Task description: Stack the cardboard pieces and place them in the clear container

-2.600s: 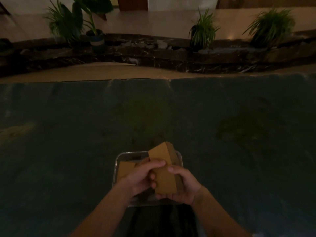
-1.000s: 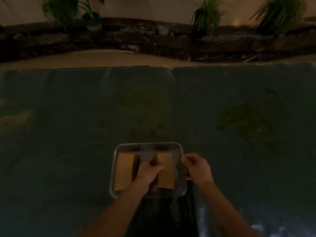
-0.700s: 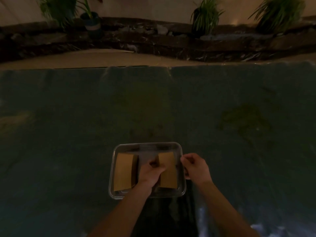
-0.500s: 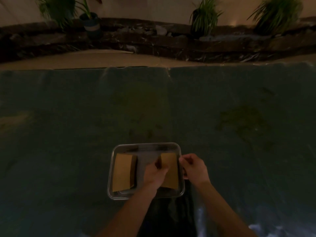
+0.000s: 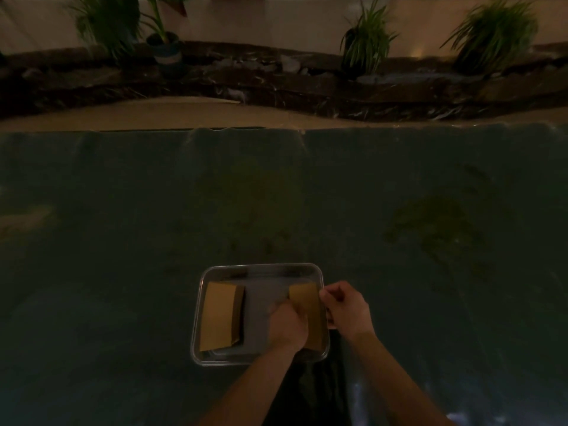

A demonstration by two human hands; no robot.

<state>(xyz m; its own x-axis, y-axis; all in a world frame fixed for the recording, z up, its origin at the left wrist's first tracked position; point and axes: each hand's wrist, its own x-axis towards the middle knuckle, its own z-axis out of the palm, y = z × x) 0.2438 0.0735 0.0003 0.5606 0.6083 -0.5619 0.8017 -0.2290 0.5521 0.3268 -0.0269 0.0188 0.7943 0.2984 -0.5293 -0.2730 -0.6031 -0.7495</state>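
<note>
A clear rectangular container (image 5: 259,268) sits on the dark green cloth close to me. Inside it, a stack of tan cardboard pieces (image 5: 219,315) lies along the left wall. A second cardboard stack (image 5: 307,305) lies against the right wall. My left hand (image 5: 287,325) is inside the container, its fingers curled against the left side of that right stack. My right hand (image 5: 345,307) is at the container's right rim, fingers pinching the rim. The light is dim and the fingertips are hard to make out.
The green cloth (image 5: 276,195) covers the whole table, with darker stains at the right (image 5: 430,229). Beyond the far edge run a tan strip and a dark stone ledge (image 5: 276,81) with several potted plants (image 5: 365,38).
The stack I held in both hands above the container now lies inside it. My left hand has pushed it rightward to the right wall. My right hand moved to the rim.
</note>
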